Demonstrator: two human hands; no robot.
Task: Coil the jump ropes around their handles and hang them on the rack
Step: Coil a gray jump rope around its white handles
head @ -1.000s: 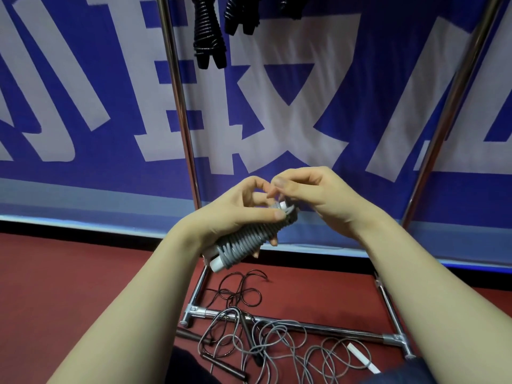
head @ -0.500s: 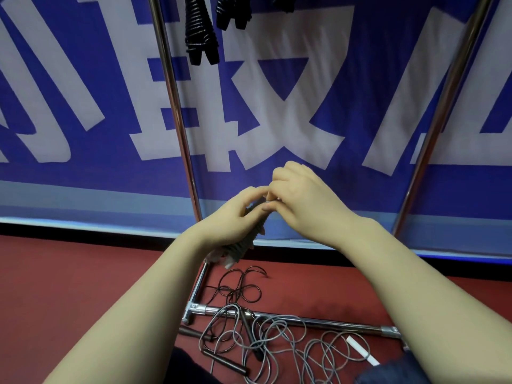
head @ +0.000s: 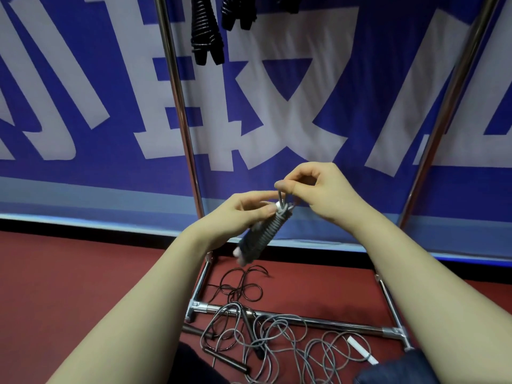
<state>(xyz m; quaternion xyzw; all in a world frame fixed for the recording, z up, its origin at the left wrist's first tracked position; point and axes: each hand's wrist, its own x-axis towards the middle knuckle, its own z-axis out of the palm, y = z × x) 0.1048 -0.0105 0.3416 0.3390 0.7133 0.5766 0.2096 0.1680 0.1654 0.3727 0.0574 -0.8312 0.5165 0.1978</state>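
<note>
The step in hand looks like the locking-off of one coil. The left hand (head: 243, 214) grips a bundle of grey cord wound tightly round a pair of white plastic handles (head: 264, 235), fingers (head: 257, 194) curled round its upper end. The right hand (head: 318, 189) pinches a small loop of the grey cord (head: 281, 199) between thumb and forefinger, just above that end. The bundle slants down below the left fingers, held in the air, not yet on the rack.

Next, I judge, the loop needs drawing snug, then the bundle must go up to the hanging bar, which is out of view. Black coiled ropes (head: 206, 37) already hang high above the fingers. One upright of the chrome tube rack (head: 177, 106) stands just beyond the left fingers and the other well right of the right fingers, with open room between them for the lift. Far below the fingers, loose grey and black ropes (head: 273, 332) lie tangled on the red floor across the rack's base bar, clear of the bundle
</note>
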